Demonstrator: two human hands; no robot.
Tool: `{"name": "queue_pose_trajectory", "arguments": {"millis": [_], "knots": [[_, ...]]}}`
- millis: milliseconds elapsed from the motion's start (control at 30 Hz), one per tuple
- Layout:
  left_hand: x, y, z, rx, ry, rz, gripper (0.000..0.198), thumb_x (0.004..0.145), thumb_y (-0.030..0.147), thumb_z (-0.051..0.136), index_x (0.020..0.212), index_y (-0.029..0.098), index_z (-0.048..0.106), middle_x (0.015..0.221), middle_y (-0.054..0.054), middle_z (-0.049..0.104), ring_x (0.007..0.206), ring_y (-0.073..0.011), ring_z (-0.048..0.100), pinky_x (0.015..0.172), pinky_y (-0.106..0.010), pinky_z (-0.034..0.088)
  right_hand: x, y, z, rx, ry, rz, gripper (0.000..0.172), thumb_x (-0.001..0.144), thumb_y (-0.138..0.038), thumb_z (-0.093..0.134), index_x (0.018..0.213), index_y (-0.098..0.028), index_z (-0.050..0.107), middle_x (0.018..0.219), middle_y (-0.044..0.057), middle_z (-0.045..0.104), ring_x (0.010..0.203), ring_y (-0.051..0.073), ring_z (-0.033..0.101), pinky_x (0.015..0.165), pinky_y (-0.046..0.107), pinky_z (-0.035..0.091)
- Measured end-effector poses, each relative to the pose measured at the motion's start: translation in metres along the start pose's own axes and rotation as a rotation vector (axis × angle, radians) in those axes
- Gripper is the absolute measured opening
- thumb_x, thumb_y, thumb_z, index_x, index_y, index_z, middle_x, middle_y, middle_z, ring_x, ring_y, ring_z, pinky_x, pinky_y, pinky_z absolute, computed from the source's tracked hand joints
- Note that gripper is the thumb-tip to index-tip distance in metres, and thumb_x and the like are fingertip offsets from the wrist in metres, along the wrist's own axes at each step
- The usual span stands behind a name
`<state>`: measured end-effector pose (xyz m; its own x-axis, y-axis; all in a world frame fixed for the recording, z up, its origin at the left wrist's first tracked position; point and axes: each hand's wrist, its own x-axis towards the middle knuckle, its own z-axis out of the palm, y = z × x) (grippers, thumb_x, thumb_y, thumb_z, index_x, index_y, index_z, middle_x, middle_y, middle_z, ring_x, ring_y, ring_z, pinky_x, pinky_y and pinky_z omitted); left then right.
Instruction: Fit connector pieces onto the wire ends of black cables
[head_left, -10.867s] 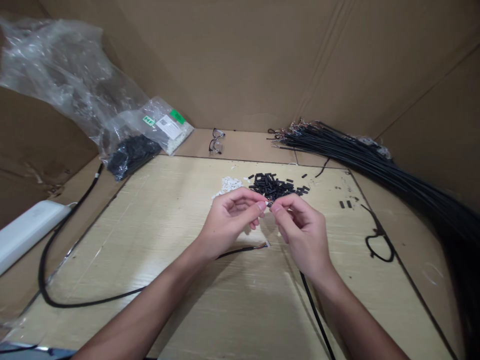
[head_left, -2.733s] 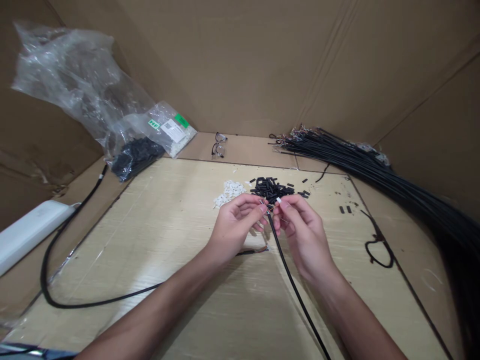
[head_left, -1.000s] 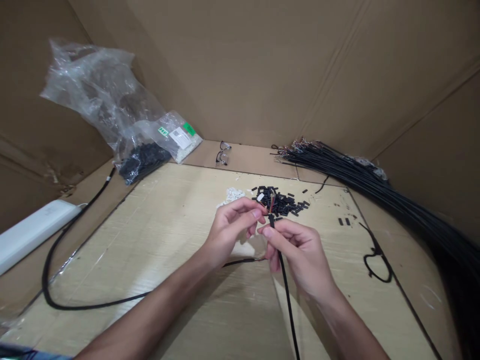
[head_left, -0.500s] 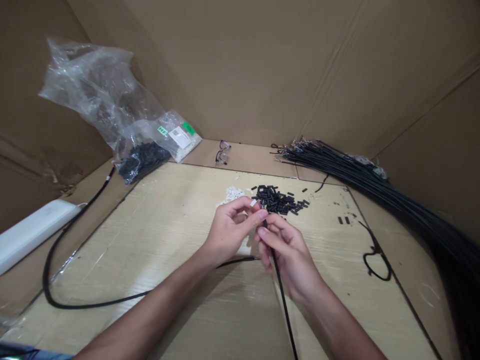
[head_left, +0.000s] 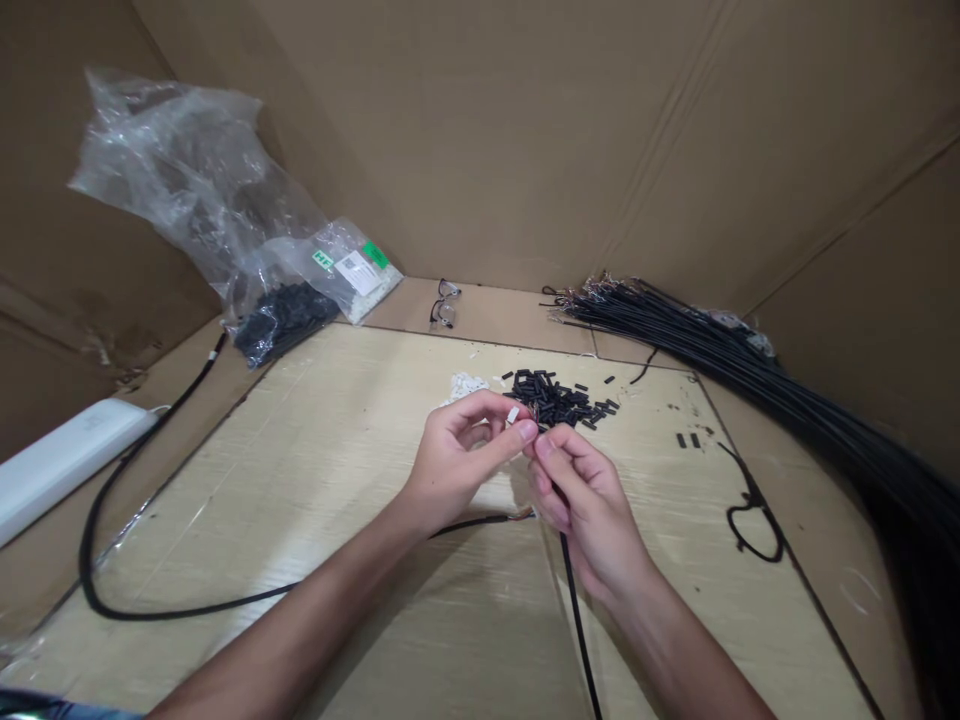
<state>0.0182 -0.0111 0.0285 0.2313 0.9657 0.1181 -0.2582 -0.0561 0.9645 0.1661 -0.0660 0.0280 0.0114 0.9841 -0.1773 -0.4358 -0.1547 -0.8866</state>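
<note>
My left hand [head_left: 466, 450] is closed in a pinch, with a small white plastic piece [head_left: 512, 414] between its fingertips. Thumb and fingers of my right hand [head_left: 581, 480] close round a black cable [head_left: 576, 610] close to its stripped end. Thin wires [head_left: 533, 412] show at that end, right beside the left fingertips; whether they touch the white piece is too small to tell. Just beyond the hands lie a heap of short black tubes [head_left: 551, 395] and a smaller heap of white pieces [head_left: 466, 385]. A second black cable [head_left: 187, 607] passes under my left forearm, its bared end [head_left: 521, 515] below my hands.
A thick bundle of black cables [head_left: 712, 370] runs along the right side. Clear bags [head_left: 285, 290] with black and white parts stand back left, near glasses [head_left: 444, 305]. A white case [head_left: 75, 460] lies left. Black-handled snips [head_left: 754, 525] rest on the right. Cardboard walls [head_left: 450, 130] surround the table.
My right hand has shifted slightly right and up against the left fingertips, tilting the cable end. The white piece has dipped a little in my left fingers.
</note>
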Motion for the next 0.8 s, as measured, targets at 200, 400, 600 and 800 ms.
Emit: {"name": "queue_pose_trajectory", "arguments": {"millis": [200,400,600,800], "knots": [[-0.0001,-0.0006,-0.0004,0.029,0.016,0.004,0.021,0.080,0.033,0.097,0.088,0.019,0.084,0.086,-0.004,0.075,0.076,-0.0139,0.061,0.071,-0.025,0.053,0.0011,0.0015,-0.0006,-0.099,0.019,-0.070,0.050,0.088,-0.060,0.092,0.077,-0.021,0.062,0.059,-0.007,0.053,0.045,0.004,0.027,0.043,0.019,0.020],[0.0014,-0.0011,-0.0009,0.069,0.027,-0.001,0.023,0.080,0.037,0.096,0.086,0.018,0.084,0.080,-0.004,0.071,0.072,-0.0140,0.059,0.068,-0.026,0.050,0.0007,0.0038,-0.0003,-0.107,0.030,-0.085,0.046,0.091,-0.059,0.089,0.081,-0.020,0.067,0.060,-0.007,0.056,0.043,0.004,0.029,0.041,0.019,0.019],[0.0003,-0.0005,0.0001,0.075,0.035,-0.008,0.023,0.081,0.037,0.095,0.084,0.018,0.083,0.076,-0.003,0.069,0.069,-0.0136,0.057,0.065,-0.026,0.047,-0.0003,0.0036,0.0011,-0.074,0.054,-0.071,0.038,0.090,-0.055,0.090,0.095,-0.022,0.071,0.058,-0.008,0.057,0.041,0.004,0.027,0.039,0.019,0.017],[-0.0003,-0.0005,0.0012,0.059,0.027,-0.019,0.025,0.078,0.038,0.098,0.083,0.019,0.083,0.074,-0.002,0.069,0.070,-0.0143,0.058,0.066,-0.026,0.049,-0.0003,0.0039,0.0004,-0.092,0.077,-0.077,0.040,0.090,-0.057,0.088,0.095,-0.023,0.069,0.055,-0.009,0.058,0.038,0.005,0.030,0.037,0.019,0.018]]}}
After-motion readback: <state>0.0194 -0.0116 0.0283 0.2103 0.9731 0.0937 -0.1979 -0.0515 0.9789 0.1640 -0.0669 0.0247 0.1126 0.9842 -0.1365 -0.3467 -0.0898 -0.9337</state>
